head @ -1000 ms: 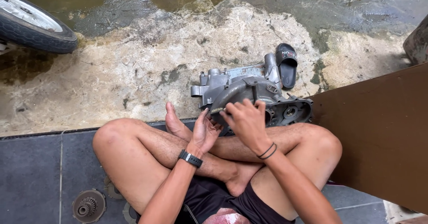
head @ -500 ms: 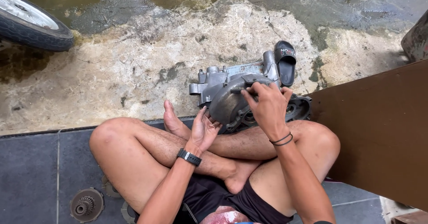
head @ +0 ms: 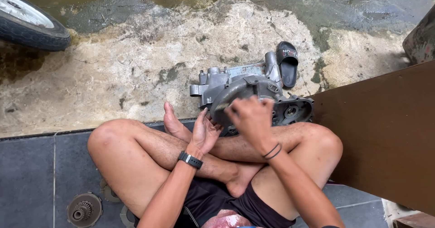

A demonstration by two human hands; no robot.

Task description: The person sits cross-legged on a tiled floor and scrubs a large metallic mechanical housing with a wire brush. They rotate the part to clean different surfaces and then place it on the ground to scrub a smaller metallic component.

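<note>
Head view, looking down at a person sitting cross-legged on dark floor tiles (head: 27, 182) at the edge of rough, stained concrete (head: 113, 74).

A grey metal engine case (head: 253, 94) rests on the ground against the person's shins, partly on the tiles and partly on the concrete. Its round, dark opening faces the person, and a lighter cast section sticks out to the left.

The left hand (head: 205, 133), with a black watch (head: 190, 159) on the wrist, lies flat against the near left side of the case, fingers (head: 203, 119) straight and open, gripping nothing.

The right hand (head: 251, 119), with black bands (head: 273, 151) on the wrist, is over the front of the case. Its fingers are curled closed around a small tool (head: 222, 106) whose pale tip touches the case; the hand is blurred, so the tool's kind cannot be told.

A black slide sandal (head: 287, 64) lies just behind the case. A tyre (head: 31, 21) shows at the top left. A brown board (head: 385, 133) stands to the right. A gear (head: 84, 210) lies on the tiles at the lower left.
</note>
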